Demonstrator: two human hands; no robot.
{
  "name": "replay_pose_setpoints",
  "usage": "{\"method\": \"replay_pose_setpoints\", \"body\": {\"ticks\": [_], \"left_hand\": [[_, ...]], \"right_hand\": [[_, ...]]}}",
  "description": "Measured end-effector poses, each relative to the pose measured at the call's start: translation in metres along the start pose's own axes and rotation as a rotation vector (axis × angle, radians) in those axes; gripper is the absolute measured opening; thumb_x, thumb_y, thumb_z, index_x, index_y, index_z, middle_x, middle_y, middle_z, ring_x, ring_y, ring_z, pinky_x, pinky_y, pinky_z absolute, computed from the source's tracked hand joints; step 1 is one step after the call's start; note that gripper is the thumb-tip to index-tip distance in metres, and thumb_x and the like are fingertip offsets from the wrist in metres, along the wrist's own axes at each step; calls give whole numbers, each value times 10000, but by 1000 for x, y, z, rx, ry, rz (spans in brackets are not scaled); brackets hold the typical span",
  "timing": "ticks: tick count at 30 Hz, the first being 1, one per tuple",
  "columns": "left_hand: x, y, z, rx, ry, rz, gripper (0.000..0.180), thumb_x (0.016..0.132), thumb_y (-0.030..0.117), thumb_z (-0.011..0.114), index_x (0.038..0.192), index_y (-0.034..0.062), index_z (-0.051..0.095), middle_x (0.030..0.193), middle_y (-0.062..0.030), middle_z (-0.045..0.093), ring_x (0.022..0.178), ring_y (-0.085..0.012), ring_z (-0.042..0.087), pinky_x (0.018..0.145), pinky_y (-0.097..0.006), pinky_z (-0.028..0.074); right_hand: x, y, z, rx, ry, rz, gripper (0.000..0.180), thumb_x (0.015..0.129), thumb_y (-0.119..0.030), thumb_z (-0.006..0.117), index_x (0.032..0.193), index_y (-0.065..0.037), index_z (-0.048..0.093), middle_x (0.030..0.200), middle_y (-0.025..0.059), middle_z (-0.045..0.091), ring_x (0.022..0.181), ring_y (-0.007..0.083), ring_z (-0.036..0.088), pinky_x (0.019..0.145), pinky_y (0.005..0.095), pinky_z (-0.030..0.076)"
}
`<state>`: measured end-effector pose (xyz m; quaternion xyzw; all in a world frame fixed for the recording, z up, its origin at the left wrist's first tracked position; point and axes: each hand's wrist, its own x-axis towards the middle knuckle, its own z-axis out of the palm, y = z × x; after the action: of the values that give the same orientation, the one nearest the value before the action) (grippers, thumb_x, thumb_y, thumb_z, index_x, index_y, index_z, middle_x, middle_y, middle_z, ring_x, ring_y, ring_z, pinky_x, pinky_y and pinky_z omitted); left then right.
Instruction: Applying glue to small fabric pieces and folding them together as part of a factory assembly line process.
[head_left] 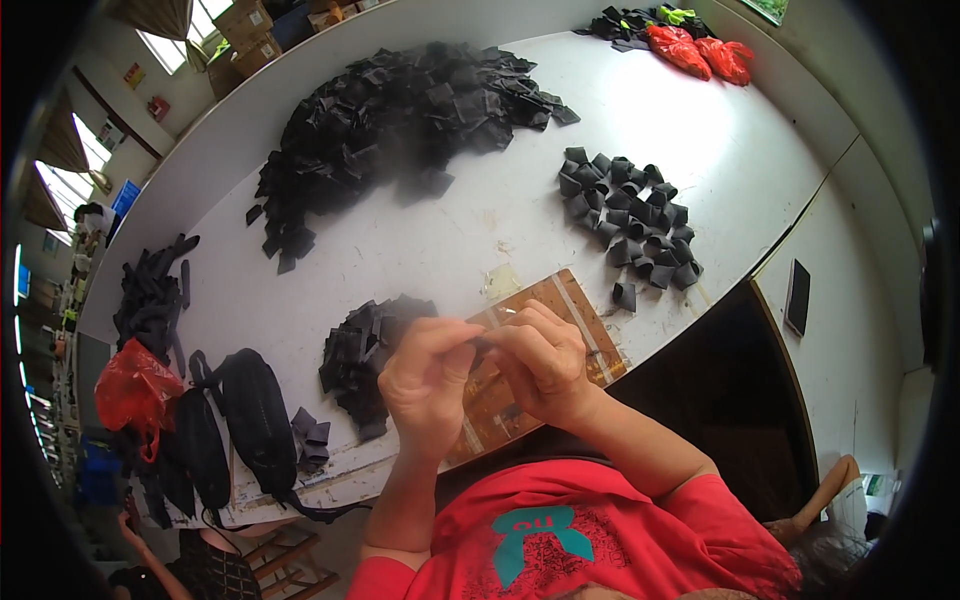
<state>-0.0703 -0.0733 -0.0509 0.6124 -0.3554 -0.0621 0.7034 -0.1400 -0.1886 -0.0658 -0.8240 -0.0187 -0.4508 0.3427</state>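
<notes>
- Left hand [428,372] and right hand [543,362] meet at the picture's centre, fingertips of both pinched shut on a small black fabric strip piece [482,345], mostly hidden between them, held just above the worn brown wooden work board [560,300].
- Risk, as a judgement: the piece is small and the pinch covers nearly all of it, so a slack thumb could let it drop onto the board or over the near table edge, into the person's lap.
- At 9 o'clock of the hands, touching the board's left side, lies a low heap of black folded fabric pieces [365,355]; a sweeping left wrist could scatter it.
- At 8 o'clock, near the table edge, sit black pouch-like bags with straps [250,415] and a crumpled red plastic bag [135,385].
- At 2 o'clock, well apart, stands a cluster of black fabric loops set on edge [632,220]; one stray loop lies near the board's far corner.
- At 11 o'clock, further off, spreads the large pile of flat black fabric cut pieces [400,115] on the white table [420,240].
- At 1 o'clock, at the far edge, lie two red plastic bags [700,52].
- Nothing stands between the hands and the board.
</notes>
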Motion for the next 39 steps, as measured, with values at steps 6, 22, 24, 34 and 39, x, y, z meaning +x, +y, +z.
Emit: {"method": "replay_pose_setpoints", "body": {"ticks": [6, 22, 24, 34, 39], "left_hand": [[3, 2, 0, -49, 37, 24, 71, 822, 12, 556, 871, -4, 604, 817, -41, 568, 748, -98, 519, 679, -210, 412], [-16, -19, -9, 8, -28, -189, 92, 830, 74, 591, 787, -7, 584, 674, -21, 575, 602, -66, 514, 558, -195, 422], [-23, -22, -9, 10, 27, -176, 112, 839, 79, 575, 764, -4, 573, 653, -18, 567, 588, -60, 502, 549, -190, 412], [-81, -81, -53, 283, 134, -480, 91, 839, 82, 566, 793, 3, 572, 662, -4, 565, 599, -39, 515, 555, -170, 416], [-86, -100, -52, 554, 203, -367, 122, 739, 67, 615, 840, 3, 593, 748, -130, 605, 616, -219, 589, 586, -302, 463]], "right_hand": [[12, -12, -11, -13, -71, 85, 156, 684, -91, 665, 809, -51, 580, 675, 53, 518, 597, 216, 511, 487, 308, 421], [5, -7, -4, -36, -37, -21, 176, 685, -87, 658, 833, -38, 577, 691, 61, 504, 613, 212, 526, 495, 309, 427], [11, -8, -7, -20, -15, -56, 173, 685, -82, 660, 829, -32, 578, 691, 66, 506, 601, 213, 523, 481, 308, 421], [-13, 123, -42, 199, 189, 848, 324, 890, -271, 497, 731, 4, 563, 600, 7, 519, 492, 50, 455, 457, 196, 376], [-93, 120, -24, -352, 156, 843, 328, 869, -225, 523, 1082, 24, 506, 919, 153, 588, 809, 214, 564, 729, 305, 446]]}}
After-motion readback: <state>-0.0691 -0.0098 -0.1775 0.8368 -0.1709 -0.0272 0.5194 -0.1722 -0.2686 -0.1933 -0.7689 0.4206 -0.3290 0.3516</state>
